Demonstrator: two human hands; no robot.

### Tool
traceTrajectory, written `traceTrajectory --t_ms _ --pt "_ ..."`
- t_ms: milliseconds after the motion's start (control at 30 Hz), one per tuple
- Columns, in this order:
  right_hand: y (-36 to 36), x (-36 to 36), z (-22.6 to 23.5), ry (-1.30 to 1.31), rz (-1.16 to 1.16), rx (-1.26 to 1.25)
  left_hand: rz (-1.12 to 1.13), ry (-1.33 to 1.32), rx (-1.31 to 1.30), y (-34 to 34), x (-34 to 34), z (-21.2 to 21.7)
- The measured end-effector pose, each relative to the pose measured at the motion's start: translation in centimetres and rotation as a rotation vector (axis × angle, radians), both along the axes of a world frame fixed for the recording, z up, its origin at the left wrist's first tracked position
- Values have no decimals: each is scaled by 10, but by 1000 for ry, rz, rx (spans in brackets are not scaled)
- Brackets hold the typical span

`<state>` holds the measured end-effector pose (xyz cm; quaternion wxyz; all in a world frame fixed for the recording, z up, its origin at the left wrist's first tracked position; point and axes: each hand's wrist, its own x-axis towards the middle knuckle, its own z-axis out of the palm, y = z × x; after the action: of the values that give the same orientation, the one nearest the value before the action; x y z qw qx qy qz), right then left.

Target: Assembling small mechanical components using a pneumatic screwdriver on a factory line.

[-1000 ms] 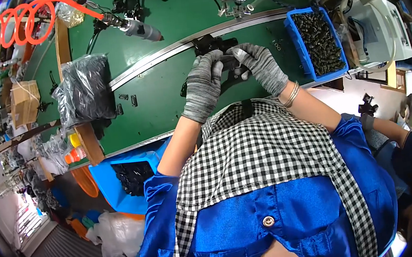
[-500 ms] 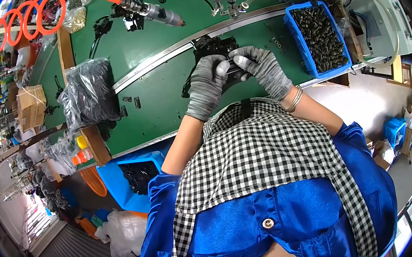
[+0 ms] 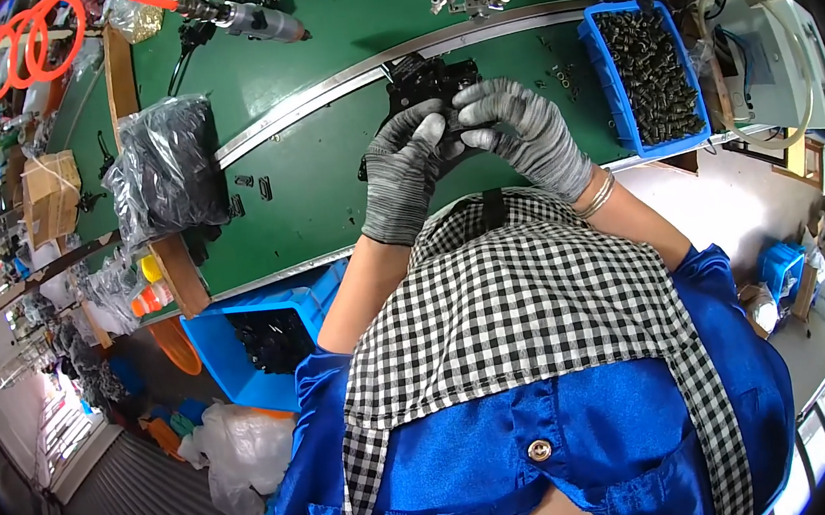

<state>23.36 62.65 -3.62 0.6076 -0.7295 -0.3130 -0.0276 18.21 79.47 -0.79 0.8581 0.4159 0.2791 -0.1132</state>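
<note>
Right hand [image 3: 536,144]: its thumb and fingertips have drawn apart since the earlier frame; the hanging air tool [image 3: 262,22] has swung back to the left.
Small black part [image 3: 452,135]: between the two hands, above the near side of the table [image 3: 315,187]; its shape is mostly hidden by grey gloves.
Grip: left hand [image 3: 402,173] appears to pinch that part between thumb and forefinger; right fingers curve around its other side, spread from the thumb, without a clear hold.
Step in hand: seemingly fine fitting or adjusting of the part; the next move calls for a steady left pinch and a careful right fingertip placement.
Black assembly [image 3: 429,77]: just beyond the fingertips; whether it joins the part, I cannot tell.
Table edges: blue bin [image 3: 608,86] of dark cylindrical pieces [image 3: 646,72] at right; flat black pieces [image 3: 264,188] at left, near a clear bag [image 3: 167,168] of dark contents.
</note>
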Motion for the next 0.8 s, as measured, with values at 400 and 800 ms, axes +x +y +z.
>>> traceTrajectory --t_ms 400,800 --pt "-6 3 17 989 -23 166 46 -140 180 -1 2 -14" --pt "5 83 -65 681 -251 -360 -207 -269 1341 12 11 -108"
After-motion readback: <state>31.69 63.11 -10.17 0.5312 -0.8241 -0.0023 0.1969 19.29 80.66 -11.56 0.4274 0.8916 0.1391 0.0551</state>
